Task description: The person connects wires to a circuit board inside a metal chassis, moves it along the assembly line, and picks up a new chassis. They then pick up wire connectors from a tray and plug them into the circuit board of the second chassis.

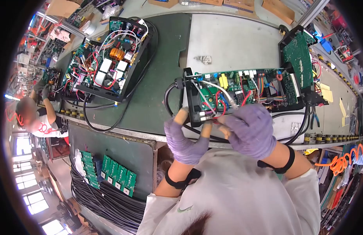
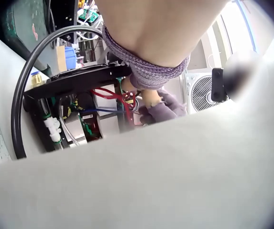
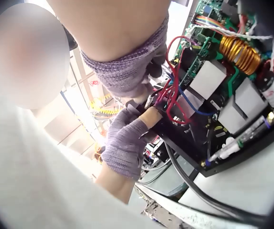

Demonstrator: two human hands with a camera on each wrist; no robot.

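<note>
An opened electronic unit [image 1: 244, 90] in a black chassis lies before the person, its circuit board and wires exposed. The left hand [image 1: 186, 143], in a purple glove with bare fingertips, grips the near corner of the unit's black end panel [image 3: 177, 143], index finger and thumb on either side. Close beside it the right hand [image 1: 252, 129], gloved alike, has its fingers curled and pinches red wires [image 3: 174, 90] just inside that panel. In the left wrist view the same red wires [image 2: 120, 98] run to the fingertips. The wire ends are hidden by the fingers.
A second opened unit [image 1: 111, 62] stands on the green mat to the left. Black cables [image 1: 167, 96] loop round the held unit. Green boards [image 1: 118, 174] and a bundle of black cable [image 1: 107, 203] lie on a lower surface. Another person [image 1: 36, 113] works far left.
</note>
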